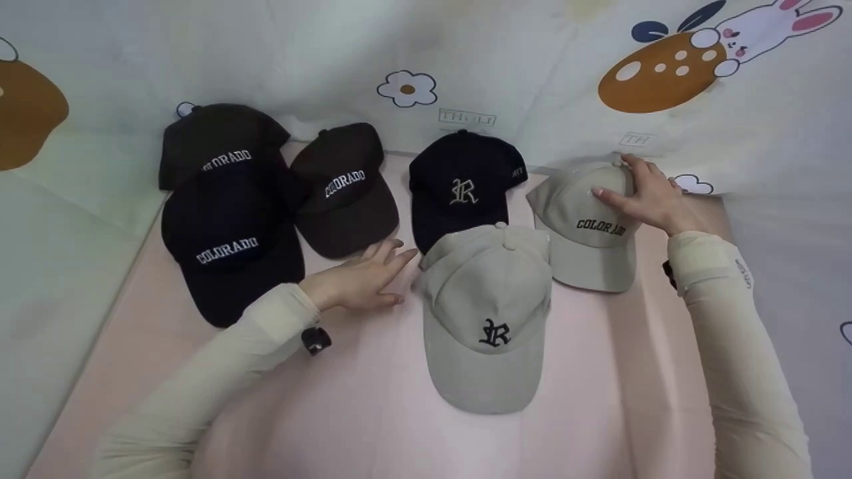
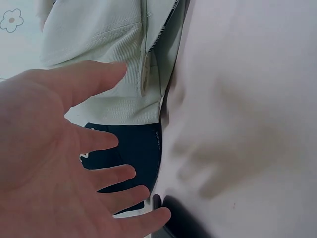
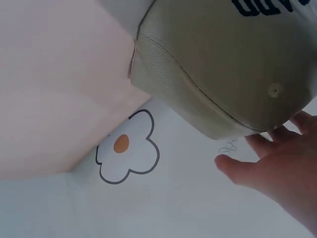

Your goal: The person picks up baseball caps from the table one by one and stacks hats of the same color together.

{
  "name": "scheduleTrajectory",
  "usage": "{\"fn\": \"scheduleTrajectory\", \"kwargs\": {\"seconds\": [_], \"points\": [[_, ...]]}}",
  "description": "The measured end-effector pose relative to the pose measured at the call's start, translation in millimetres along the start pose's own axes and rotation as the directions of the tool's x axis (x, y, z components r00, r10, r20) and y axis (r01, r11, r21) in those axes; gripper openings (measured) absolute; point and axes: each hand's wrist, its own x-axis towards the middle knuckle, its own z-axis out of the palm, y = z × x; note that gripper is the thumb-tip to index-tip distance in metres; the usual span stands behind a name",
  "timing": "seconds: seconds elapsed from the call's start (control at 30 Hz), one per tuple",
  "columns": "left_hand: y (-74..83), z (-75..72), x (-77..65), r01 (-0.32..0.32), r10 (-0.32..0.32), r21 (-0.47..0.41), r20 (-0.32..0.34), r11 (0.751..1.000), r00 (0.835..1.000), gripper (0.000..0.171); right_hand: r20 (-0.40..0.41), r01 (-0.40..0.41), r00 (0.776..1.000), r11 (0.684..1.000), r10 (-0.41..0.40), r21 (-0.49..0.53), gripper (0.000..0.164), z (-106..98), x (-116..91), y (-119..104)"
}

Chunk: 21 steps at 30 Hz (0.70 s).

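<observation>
In the head view my right hand (image 1: 655, 196) is at the crown of a beige COLORADO baseball cap (image 1: 592, 223) at the back right. Its fingers reach the far side of that cap; in the right wrist view the thumb stands apart from the fabric, and the fingertips (image 3: 302, 119) are right at the crown's edge. My left hand (image 1: 363, 276), fingers spread and holding nothing, hovers left of a beige cap (image 1: 492, 286) with a dark R emblem. Behind that cap stands a navy cap (image 1: 466, 166) with an R, its brim partly hidden.
To the left stand a brown COLORADO cap (image 1: 346, 193), a navy COLORADO cap (image 1: 226, 253) and, overlapped by it, another dark cap (image 1: 219, 136). All rest on a pink tabletop (image 1: 346, 412). A pale printed cloth (image 1: 319, 60) rises behind the caps.
</observation>
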Motion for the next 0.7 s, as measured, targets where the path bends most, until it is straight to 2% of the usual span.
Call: {"fn": "scheduleTrajectory", "kwargs": {"seconds": [0.1,0.4,0.53,0.7], "points": [[-0.7,0.7,-0.8,-0.011,0.011,-0.009,0.007,1.0,1.0,0.074,-0.001,-0.005,1.0,1.0,0.005,0.028,0.094,-0.8,-1.3,0.6],[-3.7,0.0,-5.3,-0.003,0.003,0.008,0.011,1.0,1.0,0.071,-0.116,0.044,0.993,0.99,-0.029,0.132,0.083,-8.3,-16.0,3.4],[-4.7,0.5,-7.0,-0.01,0.009,0.02,0.007,1.0,1.0,0.07,-0.114,0.054,0.993,0.988,-0.038,0.144,0.072,-16.4,-26.9,5.1],[-6.8,2.9,-8.4,-0.002,0.001,0.027,0.012,1.0,1.0,0.07,-0.118,0.076,0.991,0.985,-0.058,0.157,0.049,-32.2,-48.5,3.4]]}}
